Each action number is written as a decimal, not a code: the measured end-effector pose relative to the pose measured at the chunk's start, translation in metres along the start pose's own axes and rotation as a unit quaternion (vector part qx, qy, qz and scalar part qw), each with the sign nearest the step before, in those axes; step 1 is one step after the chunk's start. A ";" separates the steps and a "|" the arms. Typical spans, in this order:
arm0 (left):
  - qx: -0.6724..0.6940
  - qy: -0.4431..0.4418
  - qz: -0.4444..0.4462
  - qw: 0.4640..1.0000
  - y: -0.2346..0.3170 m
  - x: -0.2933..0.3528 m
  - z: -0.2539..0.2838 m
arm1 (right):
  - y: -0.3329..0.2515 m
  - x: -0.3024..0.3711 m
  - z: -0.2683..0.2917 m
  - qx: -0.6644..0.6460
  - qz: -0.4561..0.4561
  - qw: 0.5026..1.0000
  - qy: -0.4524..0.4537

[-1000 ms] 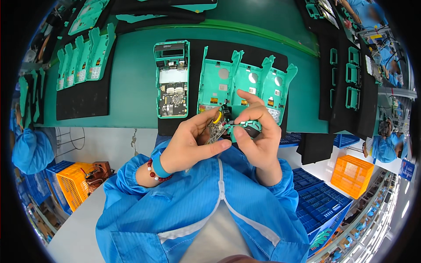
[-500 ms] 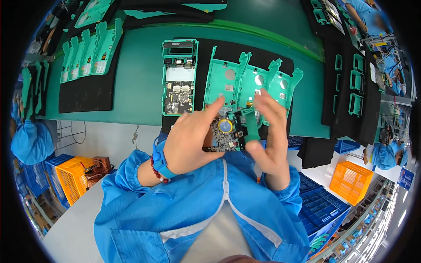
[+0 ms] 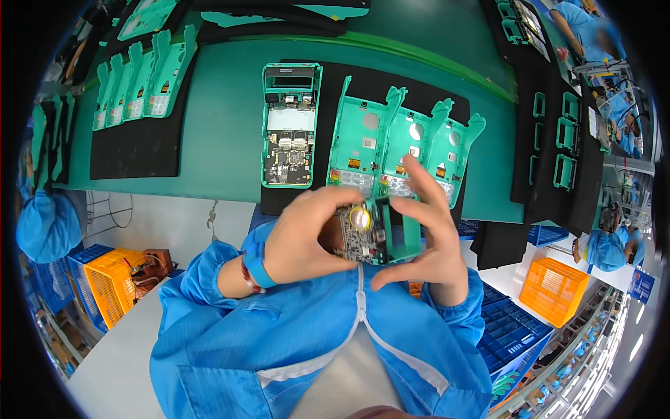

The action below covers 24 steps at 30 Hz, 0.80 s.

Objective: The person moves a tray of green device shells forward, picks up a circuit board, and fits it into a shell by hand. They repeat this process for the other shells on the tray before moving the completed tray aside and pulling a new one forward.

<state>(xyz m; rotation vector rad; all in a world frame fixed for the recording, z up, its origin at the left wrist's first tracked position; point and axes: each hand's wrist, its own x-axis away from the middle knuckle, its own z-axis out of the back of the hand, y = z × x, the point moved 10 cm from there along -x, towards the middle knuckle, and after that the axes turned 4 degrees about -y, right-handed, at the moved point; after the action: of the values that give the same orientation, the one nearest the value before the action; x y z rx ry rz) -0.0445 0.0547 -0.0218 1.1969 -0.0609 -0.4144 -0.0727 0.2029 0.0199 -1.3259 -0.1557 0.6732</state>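
My left hand (image 3: pixel 293 234) is wrapped round a circuit board assembly (image 3: pixel 358 241) with a round coin-cell battery (image 3: pixel 360 218) on it and a green plastic frame (image 3: pixel 403 237) at its right end. My right hand (image 3: pixel 433 244) curves around that green end, fingers and thumb apart; whether a fingertip touches it I cannot tell. Just beyond my hands, several green plastic shells (image 3: pixel 359 140) stand side by side. Left of them lies a green housing (image 3: pixel 289 126) with an exposed circuit board and a dark window at its far end.
A black mat (image 3: pixel 136 155) at the left bears more green shells (image 3: pixel 162 77). Green frames (image 3: pixel 567 129) lie on black mats at the right. Orange crates (image 3: pixel 555 290) and blue crates (image 3: pixel 513 328) stand below the bench. Other people in blue sit or stand at both sides.
The assembly has come slightly nearer my body, and its green end frame shows more fully. My right hand's fingers have lowered around that end, still apart.
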 end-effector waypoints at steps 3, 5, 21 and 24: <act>0.426 -0.221 0.153 0.864 -0.020 0.008 -0.046 | -0.010 0.000 -0.006 0.165 0.080 0.980 -0.078; 0.420 -0.162 0.051 0.891 -0.012 0.003 -0.035 | -0.016 -0.008 0.002 0.153 0.089 0.982 -0.059; -0.293 0.083 -0.146 0.941 -0.009 0.010 0.002 | -0.026 -0.108 0.033 0.430 0.037 0.902 -0.024; -0.292 0.088 -0.148 0.941 -0.010 0.011 0.001 | -0.027 -0.112 0.019 0.464 0.064 0.880 -0.079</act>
<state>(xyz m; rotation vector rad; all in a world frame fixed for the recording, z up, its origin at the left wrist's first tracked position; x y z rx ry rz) -0.0374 0.0467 -0.0327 0.6460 0.3794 -0.5399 -0.1617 0.1564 0.0794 -0.3538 0.1250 0.8205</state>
